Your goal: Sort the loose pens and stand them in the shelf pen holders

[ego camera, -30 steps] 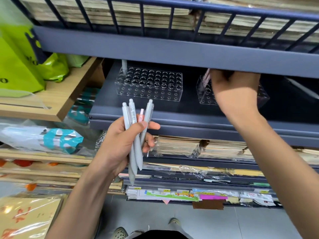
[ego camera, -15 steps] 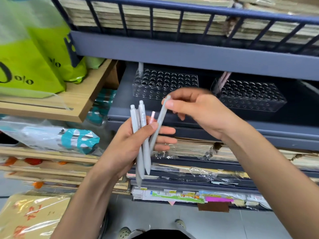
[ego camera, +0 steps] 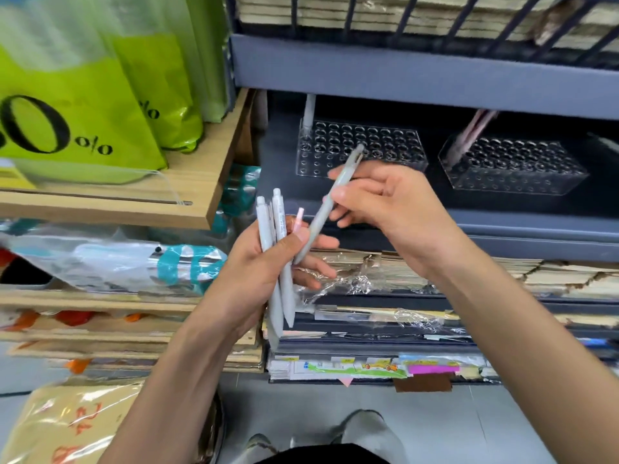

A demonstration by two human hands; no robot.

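Observation:
My left hand (ego camera: 264,262) grips a small bundle of pens (ego camera: 279,262), mostly light grey with one pink pen (ego camera: 297,220) among them, tips pointing down. My right hand (ego camera: 385,202) pinches a single grey pen (ego camera: 330,202) that slants up to the right, its lower end still by my left thumb. On the dark blue shelf (ego camera: 502,226) behind stand two clear pen holders with rows of round holes. The left holder (ego camera: 360,149) has one pale pen (ego camera: 308,112) standing in its back left corner. The right holder (ego camera: 512,165) holds a few pinkish pens (ego camera: 472,132) in its back left corner.
Green plastic bags (ego camera: 87,105) sit on a wooden shelf (ego camera: 140,202) at the left. Stacks of wrapped paper goods (ego camera: 418,272) fill the shelves below. A railed upper shelf (ego camera: 418,68) overhangs the holders. Feet show on the grey floor (ego camera: 435,426).
My right hand came away from the right holder, moved down and left to the bundle, and took hold of one grey pen, drawing it up out of my left hand's grip.

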